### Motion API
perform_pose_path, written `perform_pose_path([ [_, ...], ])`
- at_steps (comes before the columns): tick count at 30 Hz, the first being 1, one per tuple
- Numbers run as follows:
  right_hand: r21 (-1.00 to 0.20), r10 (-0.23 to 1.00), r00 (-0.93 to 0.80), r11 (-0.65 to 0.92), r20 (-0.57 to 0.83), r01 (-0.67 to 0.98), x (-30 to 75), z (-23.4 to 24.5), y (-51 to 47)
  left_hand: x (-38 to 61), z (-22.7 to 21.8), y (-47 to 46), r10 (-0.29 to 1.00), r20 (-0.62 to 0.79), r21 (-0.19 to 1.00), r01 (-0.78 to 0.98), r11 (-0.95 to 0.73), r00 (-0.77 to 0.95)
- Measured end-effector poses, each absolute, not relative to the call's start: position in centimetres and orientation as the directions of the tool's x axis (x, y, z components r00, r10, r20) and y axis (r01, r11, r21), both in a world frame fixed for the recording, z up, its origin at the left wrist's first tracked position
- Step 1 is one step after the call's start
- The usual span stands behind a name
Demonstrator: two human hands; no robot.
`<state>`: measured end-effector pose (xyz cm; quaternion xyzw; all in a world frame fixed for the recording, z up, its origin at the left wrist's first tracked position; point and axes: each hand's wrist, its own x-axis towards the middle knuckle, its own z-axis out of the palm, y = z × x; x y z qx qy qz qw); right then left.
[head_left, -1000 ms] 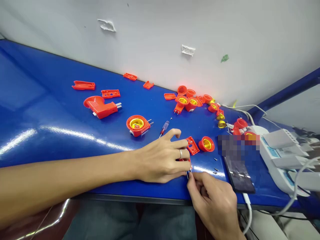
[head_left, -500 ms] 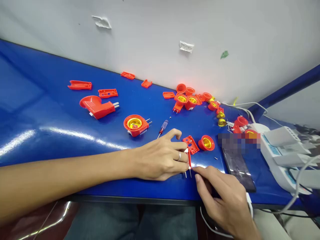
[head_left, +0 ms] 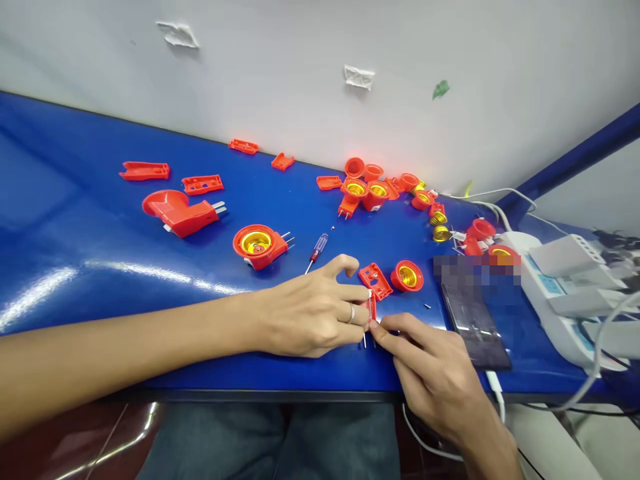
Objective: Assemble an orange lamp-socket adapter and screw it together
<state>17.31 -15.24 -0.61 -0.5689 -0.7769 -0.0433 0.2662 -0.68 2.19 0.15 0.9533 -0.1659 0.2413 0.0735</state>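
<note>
My left hand [head_left: 320, 317] lies palm down over a small red plug housing [head_left: 372, 308], its fingers closed on it and hiding much of it. Two metal prongs stick out of the housing toward the table's front edge. My right hand [head_left: 430, 367] presses its fingertips on the housing's prong end. Just beyond the fingers lies a red cover plate with holes [head_left: 376, 281]. Beside it stands a red lamp socket with a brass thread [head_left: 407, 276]. A small screw [head_left: 427, 306] rests to the right, and a screwdriver [head_left: 318, 248] lies behind my left hand.
Assembled red socket plugs [head_left: 185, 215] and loose red shells [head_left: 203, 185] lie at the left. More sockets [head_left: 356, 189] gather along the wall. A dark phone [head_left: 475, 323] with a white cable [head_left: 496, 390] lies right of my hands, near a white power strip [head_left: 545, 293].
My right hand has moved left and up, its fingertips now on the housing's prong end. My left hand keeps hold of the housing. The whole view has shifted slightly.
</note>
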Motion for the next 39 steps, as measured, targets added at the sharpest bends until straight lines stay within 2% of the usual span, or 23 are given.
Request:
perform_pose_path([
  [11,-0.448,0.907,-0.173,0.348,0.385,0.824,17.7,-0.2,-14.8,-0.4,0.6,2.2,-0.418,0.449,-0.049,-0.445,-0.894,0.79],
  [13,-0.476,0.911,-0.165,0.345,0.379,0.809,17.8,0.1,-14.7,-0.5,0.4,2.3,-0.405,0.45,-0.026,-0.442,-0.897,0.796],
  [16,-0.492,0.91,-0.152,0.343,0.387,0.8,17.9,0.4,-14.8,-0.5,0.0,2.5,-0.323,0.473,0.068,-0.4,-0.914,0.82],
  [21,-0.427,0.88,-0.161,0.368,0.447,0.826,18.1,-0.1,-15.2,-0.4,-0.5,2.7,-0.212,0.529,0.228,-0.378,-0.897,0.822],
  [24,-0.365,0.867,-0.193,0.382,0.458,0.849,17.8,-0.4,-15.3,-0.5,-0.5,2.7,-0.17,0.56,0.255,-0.364,-0.896,0.811],
  [32,-0.231,0.847,-0.217,0.364,0.486,0.902,17.0,-0.4,-15.5,-0.8,-0.1,2.5,-0.277,0.509,0.093,-0.372,-0.923,0.815],
  [39,-0.187,0.869,-0.2,0.311,0.453,0.932,16.4,-0.4,-16.1,-1.0,0.0,2.2,-0.305,0.461,0.028,-0.358,-0.933,0.833],
])
